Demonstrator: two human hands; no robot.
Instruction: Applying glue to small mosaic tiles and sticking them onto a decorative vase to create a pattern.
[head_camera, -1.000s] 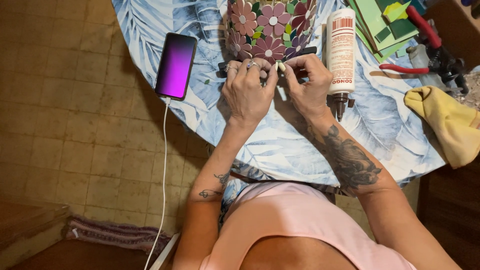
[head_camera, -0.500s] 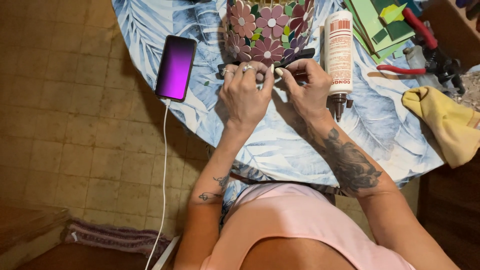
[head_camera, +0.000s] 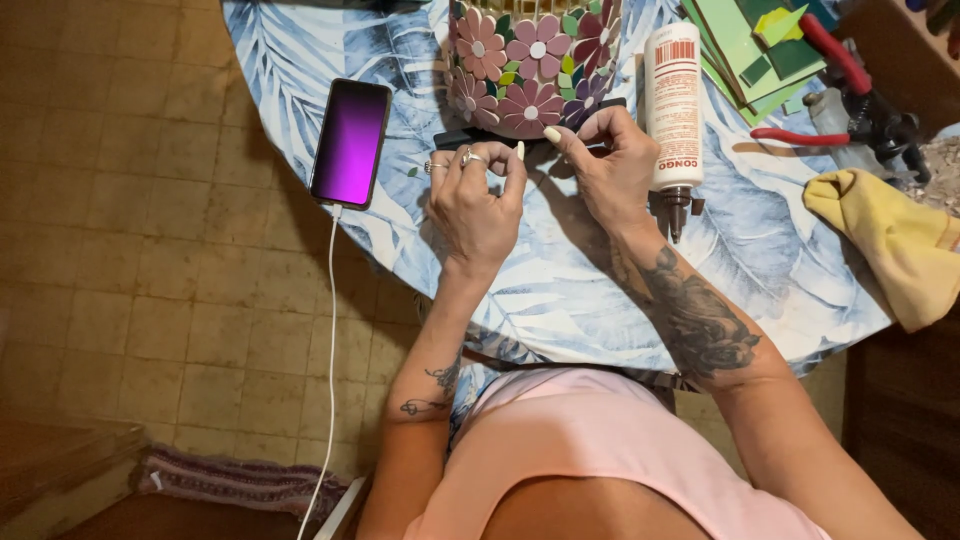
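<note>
At worktop edge: left hand and right hand pinch closed on something too small to identify, just below flower-patterned mosaic vase; right nearer.

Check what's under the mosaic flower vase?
A dark flat strip pokes out beneath the mosaic vase on both sides, lying on the leaf-print tablecloth. Its middle is hidden by the vase, the left hand and the right hand.
</note>
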